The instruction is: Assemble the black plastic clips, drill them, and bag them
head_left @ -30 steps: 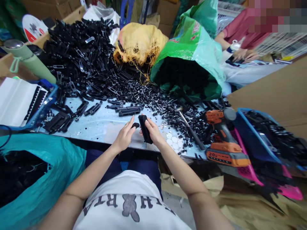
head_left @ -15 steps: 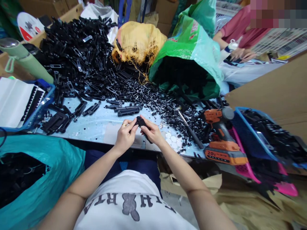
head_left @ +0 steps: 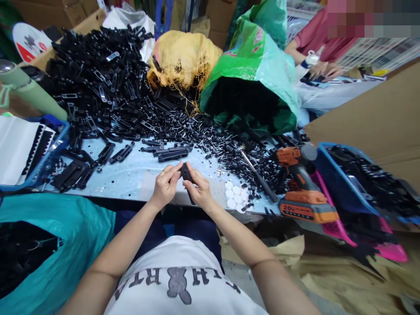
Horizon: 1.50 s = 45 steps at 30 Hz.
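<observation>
Between my two hands, over the front edge of the blue table, is a dark elongated part. My left hand pinches its upper end with closed fingers. My right hand is closed round its right side, and the lower end slants down below the fingers. Just behind my hands lie several black bracket-like parts. A large heap of black parts rises at the back left, and small black pieces with metal pins spread across the middle.
A hammer and an orange cordless drill lie to the right, beside a blue basket. Behind stand a green sack and a yellow sack. A green bottle is left. Another person's hands show at back right.
The dark part has turned so that its lower end points more steeply down, and my right fingers have shifted on it. The whole view has moved slightly.
</observation>
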Motion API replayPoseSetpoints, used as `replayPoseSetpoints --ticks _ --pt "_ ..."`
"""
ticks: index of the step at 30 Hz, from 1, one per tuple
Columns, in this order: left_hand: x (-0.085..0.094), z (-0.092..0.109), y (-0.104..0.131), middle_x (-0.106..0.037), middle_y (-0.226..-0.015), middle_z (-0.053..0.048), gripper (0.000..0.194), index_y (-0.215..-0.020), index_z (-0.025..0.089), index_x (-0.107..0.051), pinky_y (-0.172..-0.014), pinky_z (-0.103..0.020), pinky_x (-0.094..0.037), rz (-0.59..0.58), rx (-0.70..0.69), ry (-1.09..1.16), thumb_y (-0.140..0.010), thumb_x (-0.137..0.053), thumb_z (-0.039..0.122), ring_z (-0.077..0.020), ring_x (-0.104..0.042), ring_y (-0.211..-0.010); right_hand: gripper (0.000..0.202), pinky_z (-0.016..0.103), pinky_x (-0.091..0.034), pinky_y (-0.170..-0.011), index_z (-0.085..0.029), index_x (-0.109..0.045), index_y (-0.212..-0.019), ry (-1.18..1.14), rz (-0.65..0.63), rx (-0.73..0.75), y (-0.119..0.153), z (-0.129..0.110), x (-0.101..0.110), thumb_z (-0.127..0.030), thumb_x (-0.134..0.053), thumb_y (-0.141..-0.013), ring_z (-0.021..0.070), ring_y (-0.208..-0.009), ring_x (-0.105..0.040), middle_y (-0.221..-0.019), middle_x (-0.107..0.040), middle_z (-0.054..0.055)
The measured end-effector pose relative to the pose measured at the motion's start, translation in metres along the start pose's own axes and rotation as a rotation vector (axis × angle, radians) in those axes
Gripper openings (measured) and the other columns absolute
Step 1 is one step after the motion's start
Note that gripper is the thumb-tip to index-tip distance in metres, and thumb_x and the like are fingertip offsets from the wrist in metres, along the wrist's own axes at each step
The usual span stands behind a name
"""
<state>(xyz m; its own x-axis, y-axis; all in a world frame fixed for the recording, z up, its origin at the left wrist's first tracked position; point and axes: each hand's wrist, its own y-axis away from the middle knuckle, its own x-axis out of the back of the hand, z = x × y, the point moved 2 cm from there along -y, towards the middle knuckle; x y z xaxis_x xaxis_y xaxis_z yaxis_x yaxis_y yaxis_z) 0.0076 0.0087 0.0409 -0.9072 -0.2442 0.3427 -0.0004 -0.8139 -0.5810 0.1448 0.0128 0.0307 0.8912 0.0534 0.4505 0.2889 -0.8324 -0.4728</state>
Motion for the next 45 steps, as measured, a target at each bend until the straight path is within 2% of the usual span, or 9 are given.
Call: replayPoseSetpoints --ticks 6,11,15,23,28,32,37,40,45 --pt "-0.009 -0.022 0.031 -0.062 -0.097 -0.013 0.04 -0.125 0.011 -0.049 -0.067 -0.034 -0.052 -0.113 0.377 -0.231 -0.091 -0.036 0.028 -0.0172 -0.061 -0.071 0.05 0.03 -0.047 -0.079 -0.029 -0.036 -0.138 0.41 -0.39 -0.114 -0.027 0.044 0.029 -0.048 -0.035 -0.091 0.0184 -0.094 -0.055 -0.112 -0.057 0.006" --pt "-0.027 -0.016 0.028 -0.055 -0.12 -0.011 0.045 -0.128 0.025 -0.047 -0.103 -0.05 -0.027 -0.624 -0.079 -0.533 -0.083 -0.048 0.017 -0.0257 -0.048 -0.115 0.051 0.045 -0.039 -0.088 -0.011 -0.044 -0.13 1.04 0.113 -0.6 -0.112 0.122 0.138 -0.043 -0.037 -0.092 0.0309 -0.116 -0.04 -0.124 -0.048 0.021" --pt "-0.038 -0.016 0.014 -0.064 -0.097 -0.008 0.041 -0.126 0.026 -0.048 -0.097 -0.048 -0.031 -0.837 -0.216 -0.61 -0.087 -0.043 0.014 -0.0205 -0.057 -0.089 0.045 0.042 -0.038 -0.084 -0.001 -0.055 -0.112 1.09 -0.099 -0.965 -0.143 0.155 0.172 -0.039 -0.05 -0.088 0.0322 -0.112 -0.044 -0.114 -0.052 0.026" --pt "-0.021 -0.028 0.013 -0.06 -0.096 -0.012 0.036 -0.119 0.015 -0.053 -0.076 -0.036 -0.04 -0.75 0.018 -0.765 -0.086 -0.05 0.03 -0.0252 -0.053 -0.092 0.041 0.039 -0.038 -0.08 -0.009 -0.053 -0.104 1.074 -0.144 -0.415 -0.073 0.09 0.14 -0.044 -0.035 -0.092 0.0265 -0.088 -0.057 -0.092 -0.062 0.017" --pt "-0.028 -0.017 0.009 -0.06 -0.102 -0.012 0.031 -0.114 0.015 -0.056 -0.085 -0.038 -0.042 -0.59 0.084 -0.387 -0.09 -0.043 0.031 -0.0242 -0.053 -0.099 0.039 0.04 -0.041 -0.086 -0.018 -0.047 -0.108 0.306 -0.129 -0.157 -0.012 0.051 0.104 -0.05 -0.033 -0.091 0.0223 -0.094 -0.057 -0.099 -0.064 0.012" --pt "-0.036 0.004 0.009 -0.064 -0.092 -0.009 0.044 -0.121 0.014 -0.05 -0.072 -0.033 -0.049 -0.464 0.477 0.25 -0.091 -0.036 0.044 -0.0183 -0.062 -0.08 0.039 0.034 -0.047 -0.077 -0.022 -0.041 -0.115 -0.15 0.064 -0.286 0.023 0.029 0.065 -0.048 -0.02 -0.095 0.0181 -0.085 -0.061 -0.094 -0.066 0.007" --pt "-0.028 0.01 0.014 -0.051 -0.048 0.004 0.041 -0.099 0.012 -0.057 -0.035 -0.018 -0.03 -0.53 0.912 0.369 -0.083 -0.048 0.049 -0.0072 -0.042 -0.032 0.03 0.034 -0.045 -0.075 -0.022 -0.061 -0.093 0.287 -0.154 -0.155 0.039 0.003 0.07 -0.047 -0.047 -0.087 0.0193 -0.079 -0.061 -0.085 -0.067 0.007" --pt "-0.025 0.009 0.016 -0.058 -0.059 -0.001 0.039 -0.1 0.014 -0.059 -0.045 -0.023 -0.041 -0.792 0.651 0.185 -0.084 -0.048 0.048 -0.0126 -0.054 -0.047 0.029 0.036 -0.042 -0.082 -0.022 -0.062 -0.1 0.524 -0.485 0.128 0.046 0.001 0.078 -0.044 -0.046 -0.089 0.0194 -0.086 -0.058 -0.091 -0.066 0.009" --pt "-0.031 -0.004 0.008 -0.054 -0.116 -0.015 0.053 -0.123 0.015 -0.048 -0.091 -0.043 -0.037 -0.679 0.053 -0.448 -0.081 -0.054 0.047 -0.0286 -0.048 -0.11 0.036 0.027 -0.038 -0.065 -0.019 -0.058 -0.106 0.745 -0.755 0.122 0.05 0.03 0.07 -0.042 -0.033 -0.094 0.0165 -0.078 -0.056 -0.086 -0.061 0.007"
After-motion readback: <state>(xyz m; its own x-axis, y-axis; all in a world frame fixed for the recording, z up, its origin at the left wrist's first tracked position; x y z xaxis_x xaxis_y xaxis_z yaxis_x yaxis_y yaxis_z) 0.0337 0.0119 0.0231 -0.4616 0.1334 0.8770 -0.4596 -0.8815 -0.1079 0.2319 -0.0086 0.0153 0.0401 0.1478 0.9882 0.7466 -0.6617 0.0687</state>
